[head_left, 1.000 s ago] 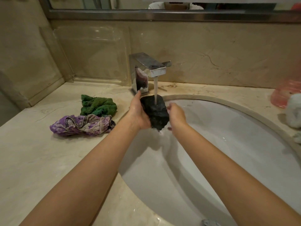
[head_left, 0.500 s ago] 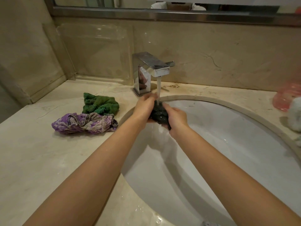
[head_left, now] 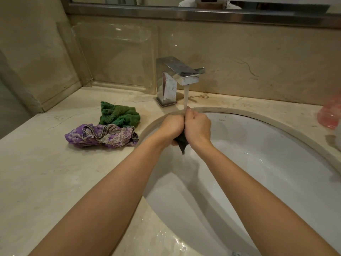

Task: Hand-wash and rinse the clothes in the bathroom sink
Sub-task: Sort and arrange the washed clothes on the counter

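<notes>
Squeezing a dark cloth (head_left: 181, 143) under the running tap (head_left: 178, 76): left hand (head_left: 172, 125) and right hand (head_left: 198, 125), knuckles pressed together, both curled tight round the bundle so only a dark corner hangs out below, dripping. Held over the white sink (head_left: 258, 163), directly beneath the water stream (head_left: 186, 97), presumably so rinse water runs through and drains off. Green cloth (head_left: 119, 115) and purple patterned cloth (head_left: 103, 135), touching, heaped on the counter (head_left: 46, 172) left of the basin, apparently kept clear of the splash. Pink item (head_left: 330, 115) at far right, blurred.
</notes>
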Motion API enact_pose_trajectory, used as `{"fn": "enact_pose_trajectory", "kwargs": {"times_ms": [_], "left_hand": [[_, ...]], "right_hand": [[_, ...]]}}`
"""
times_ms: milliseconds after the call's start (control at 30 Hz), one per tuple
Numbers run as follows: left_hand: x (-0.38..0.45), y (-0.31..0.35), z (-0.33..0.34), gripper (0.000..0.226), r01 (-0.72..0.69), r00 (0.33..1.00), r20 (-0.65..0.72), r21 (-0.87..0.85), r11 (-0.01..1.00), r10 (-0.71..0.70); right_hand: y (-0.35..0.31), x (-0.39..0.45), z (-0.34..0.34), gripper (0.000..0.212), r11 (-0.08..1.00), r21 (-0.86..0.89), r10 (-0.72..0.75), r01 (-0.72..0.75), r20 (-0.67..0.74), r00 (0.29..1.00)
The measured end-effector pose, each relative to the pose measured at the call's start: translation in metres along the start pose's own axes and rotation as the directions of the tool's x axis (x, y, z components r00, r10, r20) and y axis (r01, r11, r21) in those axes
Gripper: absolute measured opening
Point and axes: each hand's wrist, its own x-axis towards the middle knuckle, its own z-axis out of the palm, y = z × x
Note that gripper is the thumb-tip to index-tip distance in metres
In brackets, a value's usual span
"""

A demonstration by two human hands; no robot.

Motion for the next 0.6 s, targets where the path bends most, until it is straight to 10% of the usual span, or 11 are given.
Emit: {"fn": "enact_pose_trajectory", "kwargs": {"times_ms": [200,333,400,500,600], "left_hand": [[0.006,0.0,-0.001,0.03,-0.04,0.998,-0.055,0.009,0.999,0.04],[0.011,-0.001,0.003,0.018,-0.217,0.941,-0.256,0.043,0.975,0.22],[0.011,-0.001,0.003,0.019,-0.278,0.903,-0.322,0.066,0.958,0.284],[0.01,-0.001,0.004,0.036,-0.314,0.882,-0.36,0.028,0.949,0.303],[0.01,0.0,0.002,0.017,-0.313,0.904,-0.317,-0.037,0.949,0.286]], "right_hand": [[0.006,-0.001,0.003,0.043,0.993,-0.014,-0.121,0.121,-0.082,0.989],[0.008,-0.001,0.0,0.017,0.948,0.271,0.18,-0.17,-0.012,0.984],[0.012,-0.002,-0.007,0.03,0.73,0.435,0.42,-0.527,0.323,0.848],[0.021,-0.004,-0.019,0.054,0.398,0.491,0.368,-0.775,0.689,0.625],[0.022,-0.003,-0.023,0.054,0.152,0.654,0.213,-0.741,0.711,0.671]]}}
